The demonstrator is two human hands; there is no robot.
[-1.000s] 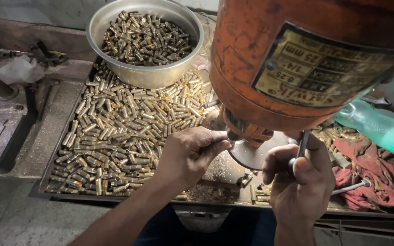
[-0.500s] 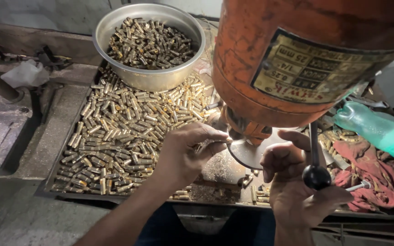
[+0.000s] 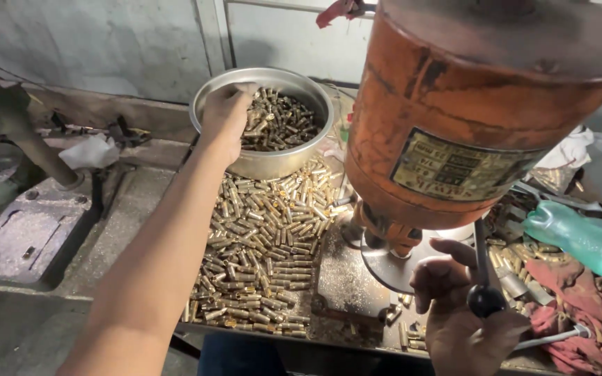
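Note:
My left hand (image 3: 226,118) reaches over the rim of a metal bowl (image 3: 267,161) heaped with small brass cylinders (image 3: 280,122); its fingers curl down at the bowl's near left edge, and what they hold is hidden. My right hand (image 3: 462,313) sits low on the right, loosely around a thin lever with a black ball knob (image 3: 485,299). That lever belongs to a large orange drill press head (image 3: 454,118). A round steel plate (image 3: 391,264) lies under the spindle.
A tray of several loose brass cylinders (image 3: 266,251) spreads between bowl and bench front. A green plastic bottle (image 3: 583,240) and red rags (image 3: 580,320) lie at right. A grey machine base (image 3: 22,237) stands at left.
My left hand left the spot under the spindle and reached far forward to the bowl. My right hand loosened on the lever, which swung down. The camera view shifted.

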